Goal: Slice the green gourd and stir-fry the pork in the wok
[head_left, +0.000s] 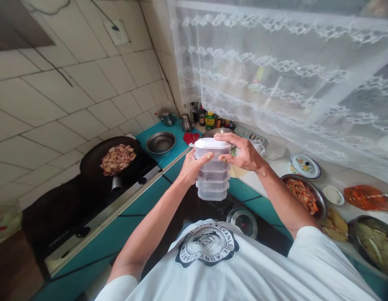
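A stack of clear plastic food containers [213, 175] is held upright in front of my chest, with a white lid [212, 143] on top. My left hand [194, 165] grips the stack from the left side, its thumb across the front near the top. On the other side, my right hand [242, 151] lays its fingers over the lid and presses its thumb against the front of the upper container. Behind the stack, part of a metal bowl [217, 132] shows on the counter. The containers look see-through, and I cannot make out anything inside them.
Left, a wok [96, 163] with chopped meat [118, 159] sits on the stove. A metal basin [161, 143] stands in the corner. Rightward are a bowl of shredded red food [302, 194], an enamel lid [305, 165] and an oil bottle [366, 197]. A pot [243, 221] is below.
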Demonstrator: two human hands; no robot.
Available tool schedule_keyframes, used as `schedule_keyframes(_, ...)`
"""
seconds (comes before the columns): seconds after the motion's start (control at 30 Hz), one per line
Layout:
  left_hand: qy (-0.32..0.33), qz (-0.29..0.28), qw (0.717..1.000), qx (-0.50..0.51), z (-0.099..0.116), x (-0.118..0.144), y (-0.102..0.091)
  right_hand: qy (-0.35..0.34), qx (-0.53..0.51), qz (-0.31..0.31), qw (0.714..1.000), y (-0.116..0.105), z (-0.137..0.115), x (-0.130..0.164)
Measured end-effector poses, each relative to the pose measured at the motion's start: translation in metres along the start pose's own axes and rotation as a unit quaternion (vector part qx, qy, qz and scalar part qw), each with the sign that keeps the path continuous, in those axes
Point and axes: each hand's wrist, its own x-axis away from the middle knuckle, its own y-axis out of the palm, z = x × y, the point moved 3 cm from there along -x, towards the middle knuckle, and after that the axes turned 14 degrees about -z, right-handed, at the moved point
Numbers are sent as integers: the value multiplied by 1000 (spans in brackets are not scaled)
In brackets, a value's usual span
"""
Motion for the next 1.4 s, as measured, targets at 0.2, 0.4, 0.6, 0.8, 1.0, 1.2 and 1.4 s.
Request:
schedule_keyframes(0.2,-17,-37,999,-3,-1,-17,39,24,-49,67,996,-21,4,39)
schedule_keyframes(0.4,62,-39,996,-50,-4,-31,57,58,-124,184,973,-10,7,63)
schedule_keyframes(0.6,130,-47,984,-114,-7,-39,54,82,-86,253,960,7,-3,58)
schedule_keyframes(0.8,144,-83,971,-172,-3,-44,33,114,-92,259,955,21,-4,42)
schedule_keyframes(1.0,124,-102,970,-183,9,-46,10,124,-90,255,955,31,-4,22)
schedule_keyframes(1.2,101,-115,974,-167,16,-51,-2,156,-68,289,942,46,-6,9)
schedule_keyframes(1.4,98,-149,969,-172,16,-59,-7,186,-22,335,923,60,-11,8)
